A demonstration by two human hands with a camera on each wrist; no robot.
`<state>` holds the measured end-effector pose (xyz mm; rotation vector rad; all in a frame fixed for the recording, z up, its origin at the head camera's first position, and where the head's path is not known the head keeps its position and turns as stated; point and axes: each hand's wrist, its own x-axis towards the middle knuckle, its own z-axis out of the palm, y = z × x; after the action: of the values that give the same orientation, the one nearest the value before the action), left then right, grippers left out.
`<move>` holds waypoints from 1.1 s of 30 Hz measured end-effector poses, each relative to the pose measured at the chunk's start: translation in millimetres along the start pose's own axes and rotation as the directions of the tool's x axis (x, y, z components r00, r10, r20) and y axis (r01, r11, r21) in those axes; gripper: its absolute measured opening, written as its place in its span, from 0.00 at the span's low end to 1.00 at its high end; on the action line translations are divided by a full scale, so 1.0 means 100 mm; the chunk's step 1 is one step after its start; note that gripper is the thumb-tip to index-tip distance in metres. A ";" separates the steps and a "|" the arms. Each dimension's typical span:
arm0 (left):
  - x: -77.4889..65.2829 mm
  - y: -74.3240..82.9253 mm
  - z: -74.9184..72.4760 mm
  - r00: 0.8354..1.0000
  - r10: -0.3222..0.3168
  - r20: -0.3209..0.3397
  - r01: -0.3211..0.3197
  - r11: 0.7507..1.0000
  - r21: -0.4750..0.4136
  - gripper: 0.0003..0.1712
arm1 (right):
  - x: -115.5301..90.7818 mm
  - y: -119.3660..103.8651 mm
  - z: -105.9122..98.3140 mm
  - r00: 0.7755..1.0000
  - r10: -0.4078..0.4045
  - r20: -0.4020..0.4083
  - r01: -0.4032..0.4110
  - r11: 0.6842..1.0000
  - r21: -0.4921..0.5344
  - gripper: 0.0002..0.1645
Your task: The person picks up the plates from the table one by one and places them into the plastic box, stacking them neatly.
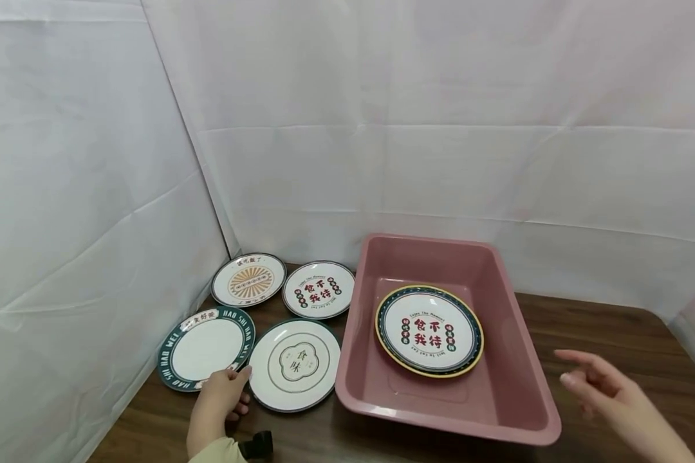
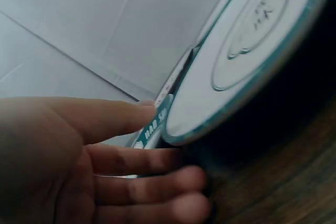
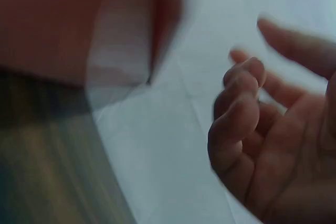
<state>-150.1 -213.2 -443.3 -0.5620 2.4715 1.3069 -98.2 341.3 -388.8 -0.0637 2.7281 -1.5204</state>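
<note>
- Head view: "食味" plate (image 1: pixel 295 376) and "HAO SHI HAO WEI" plate (image 1: pixel 205 350) are lying on brown surface (image 1: pixel 631 337), at pink tub (image 1: pixel 440 421)'s nine o'clock.
- Left hand (image 1: pixel 222 395), fingers loose, is meeting "食味" plate's edge.
- Right hand (image 1: pixel 608 392), fingers released, is hovering.

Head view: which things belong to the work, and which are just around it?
Probably the work:
flower plate, beside the left hand
pink basin, holding a yellow-rimmed plate
broad-banded plate
sunburst plate
red-lettered plate outside the basin

Just around:
wooden table
white cloth
</note>
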 end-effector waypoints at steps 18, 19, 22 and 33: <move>0.09 -0.03 0.17 0.995 0.045 -0.089 -0.042 0.999 0.027 0.29 | -0.12 0.18 0.39 0.978 -0.207 -0.034 0.208 0.978 0.008 0.22; 0.09 -0.02 0.18 0.995 0.040 -0.096 -0.035 0.998 0.053 0.29 | -0.11 0.17 0.39 0.975 -0.218 -0.036 0.219 0.976 0.005 0.21; 0.11 0.00 0.20 0.994 0.034 -0.100 -0.020 0.990 0.138 0.30 | -0.08 0.17 0.39 0.963 -0.266 -0.036 0.266 0.964 -0.004 0.19; 0.17 -0.09 0.20 0.995 0.092 -0.041 -0.089 0.992 0.086 0.26 | -0.10 0.14 0.37 0.968 -0.250 0.008 0.249 0.968 0.024 0.16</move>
<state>-159.7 -204.3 -467.7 -0.4687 2.6022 1.2290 -87.0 317.2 -420.2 -0.4300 2.7805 -1.5992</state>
